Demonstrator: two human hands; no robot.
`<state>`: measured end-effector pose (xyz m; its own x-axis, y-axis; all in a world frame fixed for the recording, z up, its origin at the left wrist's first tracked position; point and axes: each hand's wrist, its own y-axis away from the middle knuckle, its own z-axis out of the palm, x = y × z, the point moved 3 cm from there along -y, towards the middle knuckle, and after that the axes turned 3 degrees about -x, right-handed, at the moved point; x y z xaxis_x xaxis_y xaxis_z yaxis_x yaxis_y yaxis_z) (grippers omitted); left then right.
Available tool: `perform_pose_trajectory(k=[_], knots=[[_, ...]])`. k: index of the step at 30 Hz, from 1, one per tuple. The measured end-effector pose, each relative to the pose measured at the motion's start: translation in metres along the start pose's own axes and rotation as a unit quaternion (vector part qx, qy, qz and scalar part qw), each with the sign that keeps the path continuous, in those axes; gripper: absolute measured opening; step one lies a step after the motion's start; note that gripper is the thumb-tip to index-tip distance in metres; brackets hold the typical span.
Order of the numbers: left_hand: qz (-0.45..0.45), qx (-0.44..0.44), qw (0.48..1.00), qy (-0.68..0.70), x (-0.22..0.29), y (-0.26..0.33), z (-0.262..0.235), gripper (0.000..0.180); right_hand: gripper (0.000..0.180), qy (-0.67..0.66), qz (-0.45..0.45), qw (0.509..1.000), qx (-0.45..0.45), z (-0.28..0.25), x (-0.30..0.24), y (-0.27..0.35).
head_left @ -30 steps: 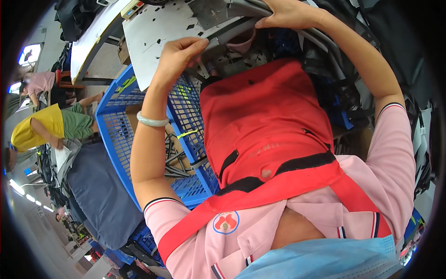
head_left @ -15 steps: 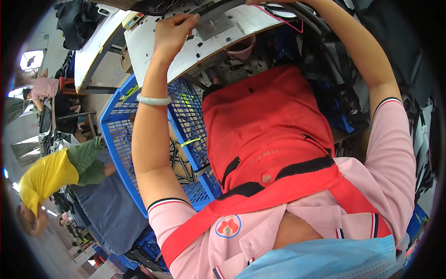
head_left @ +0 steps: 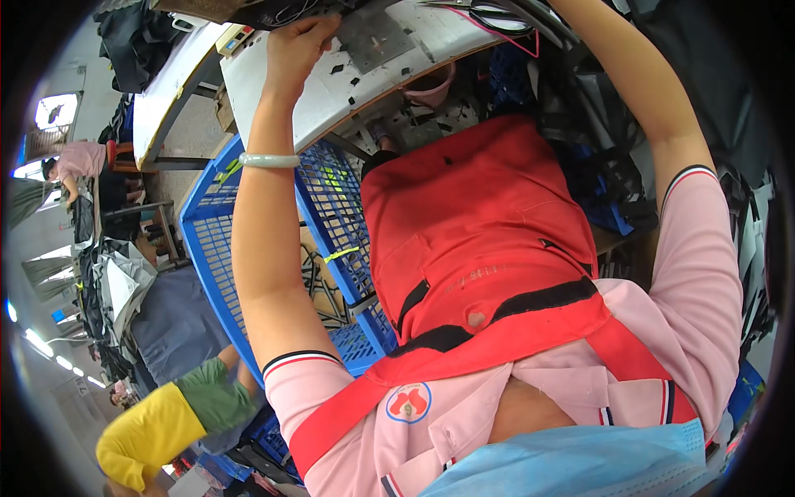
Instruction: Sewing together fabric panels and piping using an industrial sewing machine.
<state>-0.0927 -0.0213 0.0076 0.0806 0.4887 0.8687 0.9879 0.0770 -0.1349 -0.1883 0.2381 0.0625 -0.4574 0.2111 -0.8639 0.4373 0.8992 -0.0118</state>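
My left hand (head_left: 300, 51) is closed, fingertips pinched together at the top edge over the white worktable (head_left: 257, 91). A dark strip of material (head_left: 358, 15) runs from those fingertips up and right out of the picture; its far part is hidden. Beside it on the table lies a flat grey metal plate (head_left: 377, 40) among small black scraps. A pale bangle sits on my left wrist. Of my right arm only the forearm shows, reaching past the top edge at the right; that hand is out of sight.
A blue plastic basket (head_left: 217, 248) stands left of my red apron (head_left: 480, 215). A pink bucket (head_left: 431, 89) is under the table. Black cables (head_left: 497, 23) and scissors handles lie at the table's far right. A person in yellow (head_left: 157, 431) bends over at lower left; another sits farther off.
My left hand has moved slightly up and left, and the strip has shifted upward. My right hand has left the picture at the top. The person in yellow has moved lower and to the right.
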Motion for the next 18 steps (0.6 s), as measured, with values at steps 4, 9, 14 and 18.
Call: perform_pose_trajectory(k=[4,9,14,18], knots=[[-0.009,0.023,0.999,0.034,-0.006,0.004,-0.004,0.028,0.06,0.167,0.106,0.975,0.101,0.011,-0.007,-0.006],[-0.035,0.072,0.991,0.112,-0.011,0.007,-0.004,0.026,0.055,0.088,0.082,0.984,0.132,0.013,-0.004,0.037],[-0.138,0.102,0.977,-0.127,-0.095,0.039,-0.058,0.041,0.027,-0.207,0.154,0.966,0.025,0.098,-0.006,0.106],[0.025,0.118,0.953,-0.277,-0.126,0.053,-0.033,0.038,0.041,-0.244,0.253,0.932,-0.087,0.159,0.062,0.232]])
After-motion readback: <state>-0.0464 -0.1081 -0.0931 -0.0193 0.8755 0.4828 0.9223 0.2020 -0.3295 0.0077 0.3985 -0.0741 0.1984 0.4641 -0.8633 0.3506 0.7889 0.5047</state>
